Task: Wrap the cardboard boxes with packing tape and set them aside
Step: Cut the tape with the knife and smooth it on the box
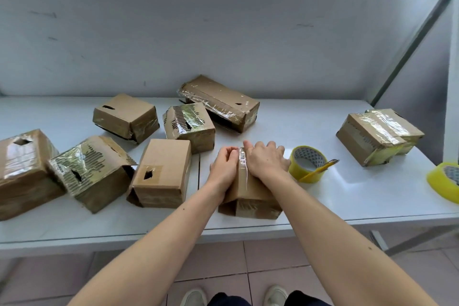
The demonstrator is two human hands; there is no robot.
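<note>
A small cardboard box (250,197) lies on the white table (347,196) in front of me, with a strip of clear tape (244,171) running along its top. My left hand (224,166) has its fingers curled at the box's far left edge and pinches the tape there. On the right half of the top lies my right hand (267,160), palm down, thumb beside the tape, fingers bent over the far edge. A yellow tape roll (308,156) stands just right of the box, with a yellow utility knife (320,169) resting on it.
Several taped boxes (161,174) crowd the table's left and back. Another taped box (377,135) sits at the right, near a second yellow tape roll (444,181) at the frame's edge. A wall stands behind the table, a shelf above it and a slanted brace at the right.
</note>
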